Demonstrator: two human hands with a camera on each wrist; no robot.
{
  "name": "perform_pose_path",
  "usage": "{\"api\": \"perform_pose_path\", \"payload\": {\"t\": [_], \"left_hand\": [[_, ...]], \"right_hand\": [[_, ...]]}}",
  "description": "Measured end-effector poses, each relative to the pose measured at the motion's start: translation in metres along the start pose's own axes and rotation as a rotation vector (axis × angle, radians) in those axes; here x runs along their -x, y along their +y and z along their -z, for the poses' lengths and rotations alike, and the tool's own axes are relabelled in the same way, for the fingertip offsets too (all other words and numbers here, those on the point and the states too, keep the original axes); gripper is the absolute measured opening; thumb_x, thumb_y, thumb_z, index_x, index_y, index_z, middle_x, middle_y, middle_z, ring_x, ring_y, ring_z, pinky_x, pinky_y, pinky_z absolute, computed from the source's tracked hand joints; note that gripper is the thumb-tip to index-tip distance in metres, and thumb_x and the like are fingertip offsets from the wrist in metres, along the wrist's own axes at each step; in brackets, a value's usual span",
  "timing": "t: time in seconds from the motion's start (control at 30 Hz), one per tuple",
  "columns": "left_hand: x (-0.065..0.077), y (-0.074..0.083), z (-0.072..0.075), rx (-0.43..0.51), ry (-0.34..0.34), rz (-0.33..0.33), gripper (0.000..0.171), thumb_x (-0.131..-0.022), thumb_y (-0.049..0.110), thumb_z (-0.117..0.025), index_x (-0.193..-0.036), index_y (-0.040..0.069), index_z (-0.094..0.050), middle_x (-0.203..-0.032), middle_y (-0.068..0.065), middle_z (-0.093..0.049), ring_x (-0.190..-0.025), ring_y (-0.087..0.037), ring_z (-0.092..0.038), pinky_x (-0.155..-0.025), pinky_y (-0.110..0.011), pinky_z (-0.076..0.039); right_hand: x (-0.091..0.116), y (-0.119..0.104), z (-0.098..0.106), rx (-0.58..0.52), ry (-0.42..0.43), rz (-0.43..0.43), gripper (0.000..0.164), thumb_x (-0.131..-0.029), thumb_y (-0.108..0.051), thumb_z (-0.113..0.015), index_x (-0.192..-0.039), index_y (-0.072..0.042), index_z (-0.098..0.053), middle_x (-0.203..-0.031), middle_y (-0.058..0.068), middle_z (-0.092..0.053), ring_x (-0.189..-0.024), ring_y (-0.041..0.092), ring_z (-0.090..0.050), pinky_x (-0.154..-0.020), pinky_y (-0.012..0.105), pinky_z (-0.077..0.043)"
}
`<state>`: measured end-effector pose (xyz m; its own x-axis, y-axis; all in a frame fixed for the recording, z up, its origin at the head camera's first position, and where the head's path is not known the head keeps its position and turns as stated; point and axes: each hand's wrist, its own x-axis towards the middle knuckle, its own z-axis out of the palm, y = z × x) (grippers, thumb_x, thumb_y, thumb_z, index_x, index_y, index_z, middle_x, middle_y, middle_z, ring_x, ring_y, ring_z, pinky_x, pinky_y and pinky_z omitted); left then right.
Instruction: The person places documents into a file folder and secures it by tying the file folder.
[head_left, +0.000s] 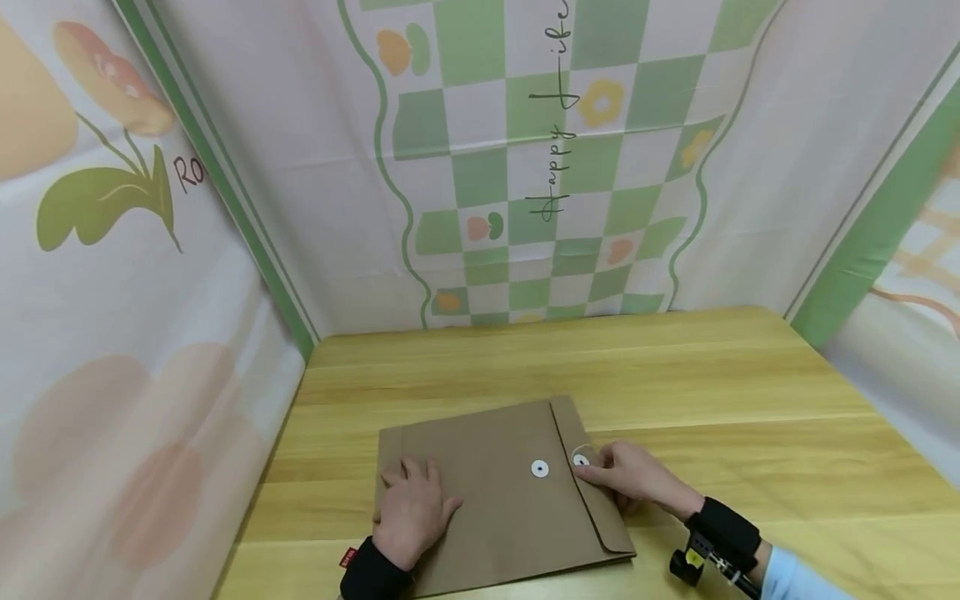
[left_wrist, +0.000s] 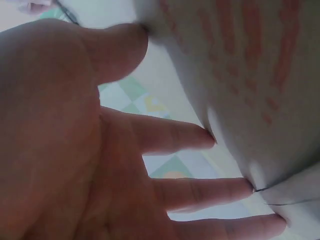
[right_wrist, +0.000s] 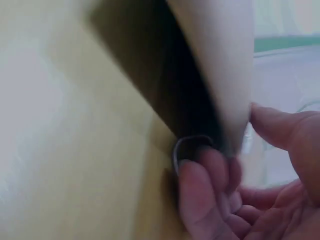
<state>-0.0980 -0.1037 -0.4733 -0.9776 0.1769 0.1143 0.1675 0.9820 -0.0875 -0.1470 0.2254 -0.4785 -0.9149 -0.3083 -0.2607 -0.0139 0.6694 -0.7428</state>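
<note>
A brown kraft document envelope (head_left: 502, 525) lies on the table, its flap (head_left: 600, 508) folded over at the right. One white button disc (head_left: 540, 469) sits on the body, another (head_left: 581, 459) on the flap, with a thin string near it. My left hand (head_left: 414, 510) rests on the envelope's left part, fingers spread; in the left wrist view the fingertips touch its surface, which bears red print (left_wrist: 252, 45). At the flap edge my right hand (head_left: 633, 477) pinches the envelope, thumb on top and fingers curled beneath. A string loop (right_wrist: 176, 150) shows by those fingers in the right wrist view.
The wooden table (head_left: 720, 375) extends behind and to the right of the envelope. Printed cloth (head_left: 480, 175) hangs along the back edge, with more at both sides. Black bands circle both wrists; a small device (head_left: 688, 567) hangs from the right one.
</note>
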Motion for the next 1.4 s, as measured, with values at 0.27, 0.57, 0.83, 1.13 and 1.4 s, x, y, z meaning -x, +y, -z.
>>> {"api": "perform_pose_path", "payload": {"t": [0.27, 0.57, 0.83, 1.13, 1.4], "left_hand": [[-0.008, -0.006, 0.01, 0.062, -0.069, -0.047, 0.063, -0.087, 0.054, -0.064, -0.118, -0.001, -0.064, -0.113, -0.031, -0.061, -0.083, -0.05, -0.065, -0.068, -0.053, -0.055], [-0.055, -0.022, 0.082, 0.213, 0.24, -0.269, 0.026, -0.093, 0.032, -0.066, -0.1, 0.007, -0.066, -0.101, -0.018, -0.065, -0.077, -0.029, -0.064, -0.054, -0.039, -0.052], [-0.113, -0.011, 0.119, 0.398, 0.438, -0.372, 0.054, -0.098, 0.032, -0.059, -0.141, 0.003, -0.046, -0.131, -0.023, -0.055, -0.107, -0.034, -0.063, -0.086, -0.043, -0.055], [-0.126, 0.002, 0.099, 0.77, 0.274, -0.3, 0.066, -0.101, 0.035, -0.053, -0.153, 0.006, -0.024, -0.141, -0.019, -0.049, -0.12, -0.028, -0.056, -0.101, -0.044, -0.048], [-0.108, 0.007, 0.093, 0.954, 0.319, -0.275, 0.068, -0.101, 0.032, -0.053, -0.155, 0.008, -0.019, -0.082, -0.005, -0.059, -0.056, -0.01, -0.046, -0.054, -0.025, -0.043]], "right_hand": [[0.004, -0.004, 0.009, -0.529, -0.249, 0.073, 0.054, -0.1, -0.024, -0.055, -0.134, 0.006, -0.025, -0.103, 0.013, -0.068, -0.083, 0.024, -0.072, -0.07, 0.038, -0.059], [-0.014, -0.026, 0.042, -0.156, -0.002, 0.16, 0.073, -0.097, -0.037, -0.059, -0.152, -0.003, -0.025, -0.122, 0.033, -0.06, -0.1, 0.048, -0.065, -0.085, 0.054, -0.054], [-0.025, -0.081, 0.104, -0.014, -0.193, 0.34, 0.063, -0.096, -0.029, -0.063, -0.15, -0.009, -0.036, -0.101, 0.014, -0.074, -0.079, 0.035, -0.072, -0.079, 0.041, -0.057], [-0.021, -0.126, 0.135, 0.219, -0.253, 0.481, 0.055, -0.092, -0.034, -0.068, -0.141, -0.018, -0.051, -0.121, 0.0, -0.066, -0.091, 0.01, -0.067, -0.081, 0.026, -0.052], [-0.017, -0.147, 0.15, 0.488, -0.167, 0.509, 0.04, -0.087, -0.037, -0.072, -0.121, -0.017, -0.064, -0.101, -0.007, -0.063, -0.085, 0.005, -0.054, -0.076, 0.023, -0.044]]}}
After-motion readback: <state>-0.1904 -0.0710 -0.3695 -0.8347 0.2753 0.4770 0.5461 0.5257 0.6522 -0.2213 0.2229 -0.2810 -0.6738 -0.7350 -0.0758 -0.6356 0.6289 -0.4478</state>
